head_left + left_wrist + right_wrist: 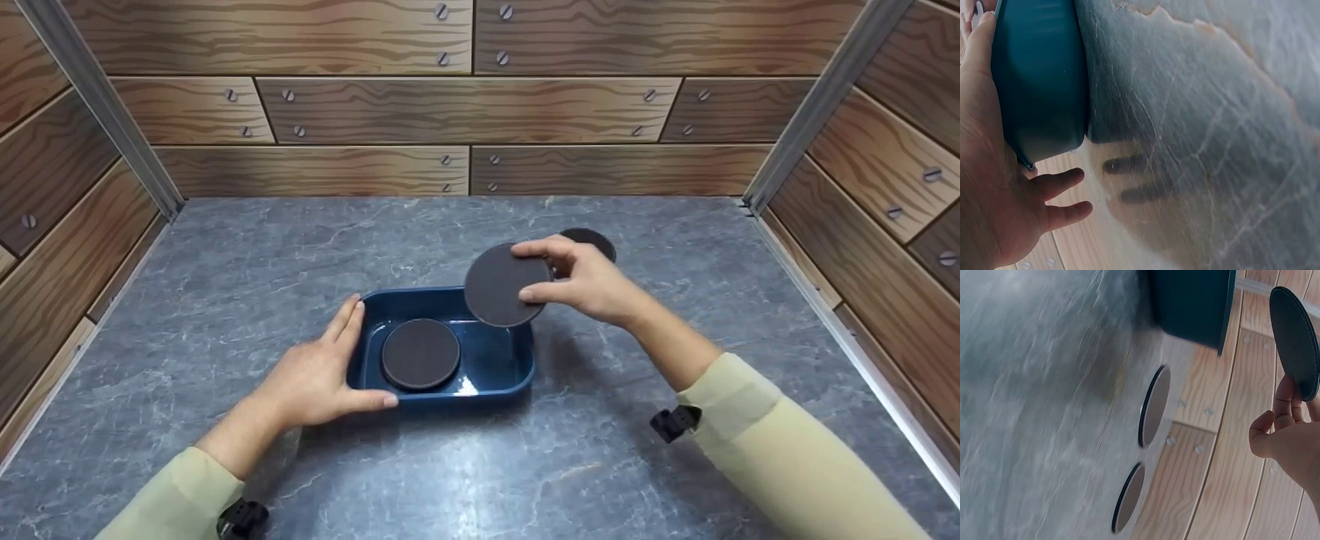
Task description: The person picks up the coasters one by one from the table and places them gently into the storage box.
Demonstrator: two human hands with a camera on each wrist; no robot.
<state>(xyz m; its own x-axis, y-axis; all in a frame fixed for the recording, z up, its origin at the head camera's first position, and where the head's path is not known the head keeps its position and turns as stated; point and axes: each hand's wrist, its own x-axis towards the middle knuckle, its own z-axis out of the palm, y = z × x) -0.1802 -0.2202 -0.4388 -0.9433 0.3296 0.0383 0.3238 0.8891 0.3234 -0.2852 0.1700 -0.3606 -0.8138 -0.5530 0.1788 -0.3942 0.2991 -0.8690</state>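
Note:
A dark round coaster (504, 289) with a stitched edge is held up over the right back part of a blue rectangular dish (491, 393). My right hand (592, 281) pinches its right edge between thumb and fingers; the right wrist view shows this held coaster (1294, 343) upright. Another dark coaster (421, 354) lies flat inside the dish, on its left side. My left hand (311, 375) grips the dish's left end, thumb along the near rim and fingers at the back left corner. In the left wrist view, two fingers (1067, 212) stick out free of the dish (1041, 84).
Behind the right hand, a coaster (591, 241) lies partly hidden on the grey marbled table (285, 247). Two coasters, one nearer the dish (1155, 406) and one farther (1129, 498), appear on the table in the right wrist view. Wood-patterned walls (465, 109) enclose the back and sides.

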